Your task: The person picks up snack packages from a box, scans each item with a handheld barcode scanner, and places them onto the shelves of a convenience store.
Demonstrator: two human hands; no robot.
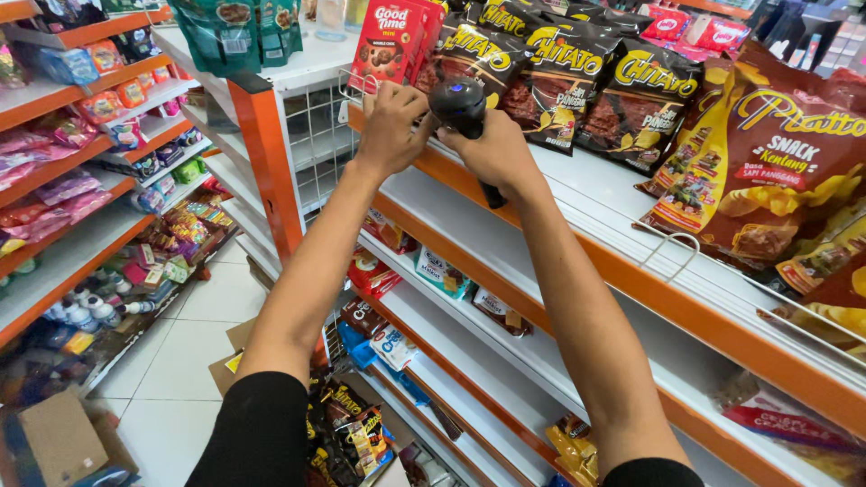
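Gripping a black scanner, the right hand is clamped round its handle, which pokes out below the palm; the scanner's rounded head sits just above the orange front edge of the top shelf. The left hand is beside the scanner's head, touching it on the side away from the right hand, fingers curled shut near the wire rail; whether they pinch anything small I cannot tell. Just behind the scanner, on the same shelf, stands a red biscuit box, and next to that a row of black chip bags leans forward. Farther along the shelf from the scanner, past the black bags, lie big red snack bags. Below the scanner, lower shelves hold scattered small packets. Well below, by the floor, an open carton holds more dark bags. Across the aisle from the scanner runs another orange-edged rack of sweets.
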